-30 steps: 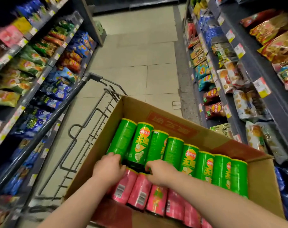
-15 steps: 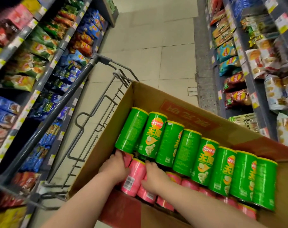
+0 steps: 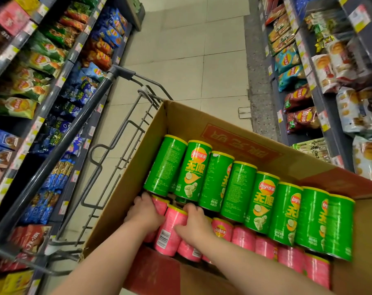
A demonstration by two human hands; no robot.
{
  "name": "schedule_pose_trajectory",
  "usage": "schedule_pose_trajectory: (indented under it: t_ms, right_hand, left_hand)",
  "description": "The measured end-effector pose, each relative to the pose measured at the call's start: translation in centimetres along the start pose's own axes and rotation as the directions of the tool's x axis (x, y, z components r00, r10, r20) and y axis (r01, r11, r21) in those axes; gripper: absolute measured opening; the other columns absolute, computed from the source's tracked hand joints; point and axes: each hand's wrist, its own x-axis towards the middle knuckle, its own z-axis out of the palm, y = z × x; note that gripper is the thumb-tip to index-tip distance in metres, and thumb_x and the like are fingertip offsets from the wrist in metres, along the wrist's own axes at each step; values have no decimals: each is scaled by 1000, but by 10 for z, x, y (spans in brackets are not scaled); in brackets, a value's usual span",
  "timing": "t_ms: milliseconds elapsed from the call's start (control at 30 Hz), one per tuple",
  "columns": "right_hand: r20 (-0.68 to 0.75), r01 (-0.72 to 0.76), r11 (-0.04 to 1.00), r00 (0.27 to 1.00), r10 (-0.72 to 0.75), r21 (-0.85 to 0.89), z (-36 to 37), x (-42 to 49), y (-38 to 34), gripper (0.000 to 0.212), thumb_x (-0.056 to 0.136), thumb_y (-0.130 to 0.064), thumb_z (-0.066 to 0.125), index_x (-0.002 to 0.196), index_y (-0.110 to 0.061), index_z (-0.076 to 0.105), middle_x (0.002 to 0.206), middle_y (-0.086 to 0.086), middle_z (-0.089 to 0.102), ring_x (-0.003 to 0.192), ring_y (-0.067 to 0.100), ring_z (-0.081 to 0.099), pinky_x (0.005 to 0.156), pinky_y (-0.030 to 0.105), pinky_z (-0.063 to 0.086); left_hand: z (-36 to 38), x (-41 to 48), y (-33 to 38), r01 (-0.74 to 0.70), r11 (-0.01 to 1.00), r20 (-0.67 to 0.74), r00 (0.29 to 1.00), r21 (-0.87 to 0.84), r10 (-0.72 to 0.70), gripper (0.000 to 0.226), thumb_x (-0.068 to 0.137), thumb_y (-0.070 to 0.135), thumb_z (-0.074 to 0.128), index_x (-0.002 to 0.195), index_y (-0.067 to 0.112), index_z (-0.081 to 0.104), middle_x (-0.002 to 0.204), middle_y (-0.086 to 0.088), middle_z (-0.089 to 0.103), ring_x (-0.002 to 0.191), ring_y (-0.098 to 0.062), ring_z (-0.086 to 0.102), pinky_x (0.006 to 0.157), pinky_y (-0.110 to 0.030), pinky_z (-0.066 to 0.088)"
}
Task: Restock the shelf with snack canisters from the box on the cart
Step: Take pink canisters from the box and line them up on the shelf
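Observation:
An open cardboard box sits on a grey wire cart. Inside lie a far row of green snack canisters and a near row of pink canisters. My left hand curls round the leftmost pink canister. Beside it, my right hand grips a raised pink canister and lies over the one to its right. The shelf on the left holds chip bags.
Shelves of bagged snacks line the right side of the aisle too. A tiled floor runs ahead between them. The cart's handle bar slants along the left shelf.
Both hands moved from the green canisters' near ends down onto the pink row. One pink canister has risen above its neighbours. The view tilted downward.

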Motion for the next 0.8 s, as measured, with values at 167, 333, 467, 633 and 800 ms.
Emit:
schedule_pose_trajectory:
  t_ms: [167, 333, 467, 633, 800]
  right_hand:
    - [-29, -60, 979, 997, 67, 195, 3, 1, -1, 28, 79, -27, 61, 99, -24, 41, 100, 0, 54, 86, 19, 51, 67, 25, 36]
    - [-67, -65, 978, 995, 80, 199, 8, -5, -3, 36, 75, -37, 68, 93, -24, 40, 102, -3, 44, 90, 19, 49, 70, 26, 34]
    - [-114, -27, 988, 992, 45, 155, 10, -11, -1, 37, 74, -45, 70, 82, -26, 39, 102, -3, 41, 87, 18, 47, 69, 28, 33]
    - [-167, -16, 978, 985, 51, 206, 13, -15, 6, 36, 77, -47, 68, 76, -28, 38, 103, -2, 43, 90, 19, 50, 73, 29, 40]
    - [-123, -57, 963, 988, 92, 263, 17, -17, 9, 50, 71, -46, 74, 98, -22, 38, 107, -4, 40, 110, 21, 45, 76, 26, 34]
  left_hand:
    - [-1, -1, -2, 9, 1000, -19, 1000, -17, -9, 79, 74, 47, 69, 130, 11, 27, 131, -12, 49, 120, -32, 52, 97, -37, 43]
    - [-1, -4, -5, 6, 1000, -10, 1000, 1, -6, 85, 68, 44, 77, 134, 12, 33, 134, -11, 43, 123, -30, 49, 99, -37, 43]
    - [-5, -4, -7, -6, 999, 4, 1000, -44, 6, 81, 67, 42, 78, 128, 10, 35, 129, -11, 53, 119, -29, 54, 94, -33, 45]
    - [-8, -10, -9, -28, 999, 15, 999, -36, 29, 83, 66, 42, 80, 126, 10, 33, 127, -10, 55, 117, -27, 56, 91, -32, 45]
    - [-10, -15, -10, -105, 994, 25, 994, -40, 106, 86, 62, 41, 82, 130, 17, 35, 124, -7, 56, 114, -26, 56, 91, -33, 48]
